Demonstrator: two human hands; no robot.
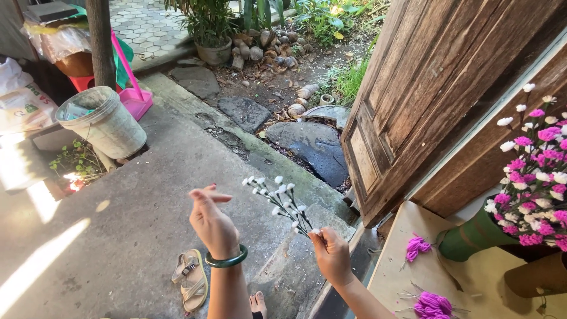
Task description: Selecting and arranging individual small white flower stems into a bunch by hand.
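printed sack (23,106) — far left edge | white, green-and-red markings, slumped

The flower bouquet (534,177) at three o'clock runs off the frame's edge; the sprig's (283,204) stem ends vanish inside the right hand (332,255).

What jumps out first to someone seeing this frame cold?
Centre frame, the right hand pinches a sprig of small white flowers by its stems, while the left hand, open and wearing a green bangle, is raised beside it. At the right edge stands a big bunch of pink and white flowers in a green wrap, beside a weathered wooden door.
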